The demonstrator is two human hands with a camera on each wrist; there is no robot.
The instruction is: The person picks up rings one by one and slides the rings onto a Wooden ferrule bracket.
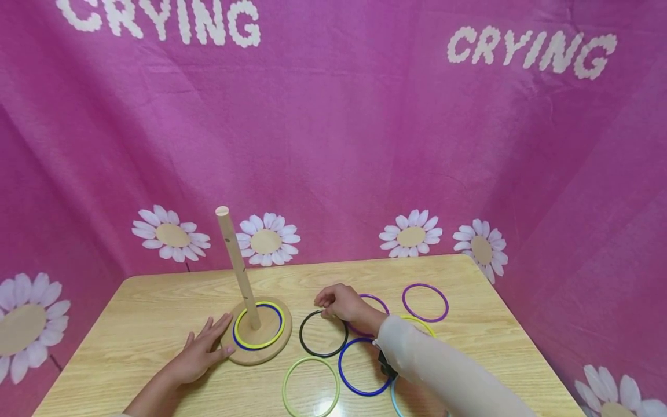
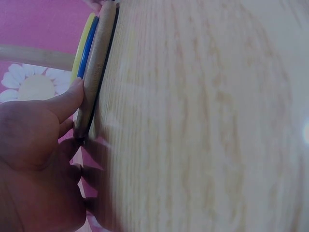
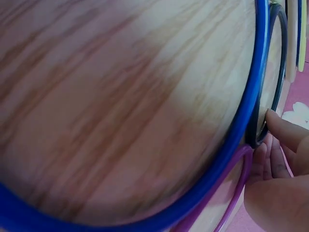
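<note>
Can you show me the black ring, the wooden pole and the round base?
Black ring [image 1: 300, 332]: head view, left side of its rim.
Wooden pole [image 1: 238, 269]: head view, middle of its shaft.
Round base [image 1: 268, 328]: head view, its bare top.

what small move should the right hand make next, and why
Perhaps lift the black ring toward the peg: the right hand pinches that ring's edge, a yellow ring and a blue ring circle the peg, and the left hand touches the base.

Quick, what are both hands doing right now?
Left hand: open, touching the round wooden base.
Right hand: at the black ring; grip can't be told.
</note>
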